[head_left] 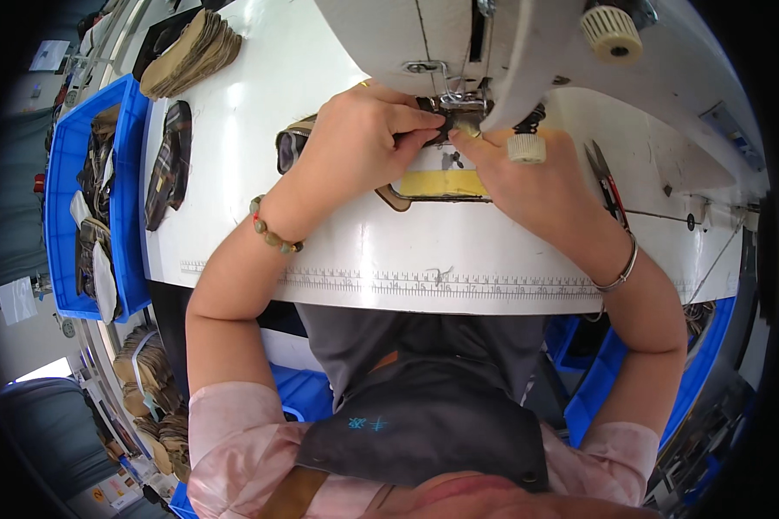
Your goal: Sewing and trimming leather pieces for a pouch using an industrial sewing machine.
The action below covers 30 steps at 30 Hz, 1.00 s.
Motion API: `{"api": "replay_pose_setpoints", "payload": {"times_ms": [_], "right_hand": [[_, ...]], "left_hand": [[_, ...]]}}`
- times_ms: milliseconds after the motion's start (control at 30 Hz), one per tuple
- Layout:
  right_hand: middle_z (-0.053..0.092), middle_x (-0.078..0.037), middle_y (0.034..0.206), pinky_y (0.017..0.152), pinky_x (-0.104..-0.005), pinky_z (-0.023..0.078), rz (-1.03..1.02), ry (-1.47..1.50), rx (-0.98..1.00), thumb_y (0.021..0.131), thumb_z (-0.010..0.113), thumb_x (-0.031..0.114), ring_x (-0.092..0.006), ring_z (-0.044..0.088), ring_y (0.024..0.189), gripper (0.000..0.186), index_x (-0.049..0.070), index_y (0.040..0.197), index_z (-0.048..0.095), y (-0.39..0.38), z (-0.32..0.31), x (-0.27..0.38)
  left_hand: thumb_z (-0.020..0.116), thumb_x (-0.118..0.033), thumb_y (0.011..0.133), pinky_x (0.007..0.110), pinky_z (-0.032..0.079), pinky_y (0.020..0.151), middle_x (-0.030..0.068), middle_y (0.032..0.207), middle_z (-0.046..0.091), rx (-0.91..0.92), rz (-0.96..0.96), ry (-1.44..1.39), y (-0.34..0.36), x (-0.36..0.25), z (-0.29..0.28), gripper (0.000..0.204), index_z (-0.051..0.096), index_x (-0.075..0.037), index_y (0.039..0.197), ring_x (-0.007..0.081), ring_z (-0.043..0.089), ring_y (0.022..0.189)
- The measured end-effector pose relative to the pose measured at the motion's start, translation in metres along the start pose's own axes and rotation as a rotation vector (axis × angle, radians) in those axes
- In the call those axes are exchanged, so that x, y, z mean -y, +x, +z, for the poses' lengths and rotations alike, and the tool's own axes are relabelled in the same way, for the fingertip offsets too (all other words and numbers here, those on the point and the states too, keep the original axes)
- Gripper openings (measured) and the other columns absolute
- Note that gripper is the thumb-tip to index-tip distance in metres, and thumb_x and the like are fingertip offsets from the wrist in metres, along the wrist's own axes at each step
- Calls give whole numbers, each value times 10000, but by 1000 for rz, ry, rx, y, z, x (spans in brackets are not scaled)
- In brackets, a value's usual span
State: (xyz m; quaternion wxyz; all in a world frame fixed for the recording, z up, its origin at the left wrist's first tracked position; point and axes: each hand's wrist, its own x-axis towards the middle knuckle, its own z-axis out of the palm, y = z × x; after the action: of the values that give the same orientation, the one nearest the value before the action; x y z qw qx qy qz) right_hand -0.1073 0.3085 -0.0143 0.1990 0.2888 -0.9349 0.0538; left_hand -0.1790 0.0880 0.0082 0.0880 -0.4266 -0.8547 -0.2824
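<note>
Two hands close in: your left hand (363, 130) pinches dark cloth (447, 130) between them, below the sewing machine (381, 39); your right hand (537, 177) reaches it, grip unclear, scissors (613, 192) just rightward.

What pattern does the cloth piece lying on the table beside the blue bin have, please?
The cloth piece is dark plaid, best seen in the head view.

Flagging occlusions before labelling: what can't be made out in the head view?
Head view:
Dark piece: full outline, hidden by the left hand and sewing machine.
Right hand: part of it, behind the cream knob.
Tan-edged piece: far side, covered by the left hand and wrist.
Sewing machine: top, cut off by the upper edge.
</note>
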Motion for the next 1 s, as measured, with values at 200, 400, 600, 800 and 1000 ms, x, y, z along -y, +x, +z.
{"api": "replay_pose_setpoints", "payload": {"times_ms": [200,400,600,800,1000], "right_hand": [[584,-63,616,497,-374,478,18,39,-81,778,682,148,-241,631,556,88,110,853,708,7,-2,-1],[583,-71,603,488,-375,473,20,27,-69,796,681,135,-244,630,546,76,91,848,715,5,-3,-1],[544,-67,540,470,-364,453,-1,36,-39,798,674,122,-238,612,510,71,82,824,726,2,-10,3],[532,-59,525,465,-359,454,3,-39,-54,775,676,114,-219,600,491,85,86,839,725,5,-12,7],[541,-61,528,456,-354,449,-5,-4,-49,780,676,116,-221,597,484,102,86,863,728,4,-11,5]], "left_hand": [[763,-78,718,338,570,687,64,844,735,-29,-24,11,2,6,4,182,813,-113,889,252,691,772],[764,-91,722,341,573,685,67,831,739,-60,-17,35,5,4,6,175,813,-111,889,249,695,771],[765,-104,726,343,575,676,75,824,740,-79,-19,36,6,5,6,158,815,-110,876,257,699,752],[764,-115,730,346,571,666,86,807,736,-49,-82,39,6,6,4,158,816,-113,880,259,695,749],[771,-129,729,348,568,655,102,796,735,-62,-77,26,7,7,5,162,815,-109,883,270,691,735]]}}
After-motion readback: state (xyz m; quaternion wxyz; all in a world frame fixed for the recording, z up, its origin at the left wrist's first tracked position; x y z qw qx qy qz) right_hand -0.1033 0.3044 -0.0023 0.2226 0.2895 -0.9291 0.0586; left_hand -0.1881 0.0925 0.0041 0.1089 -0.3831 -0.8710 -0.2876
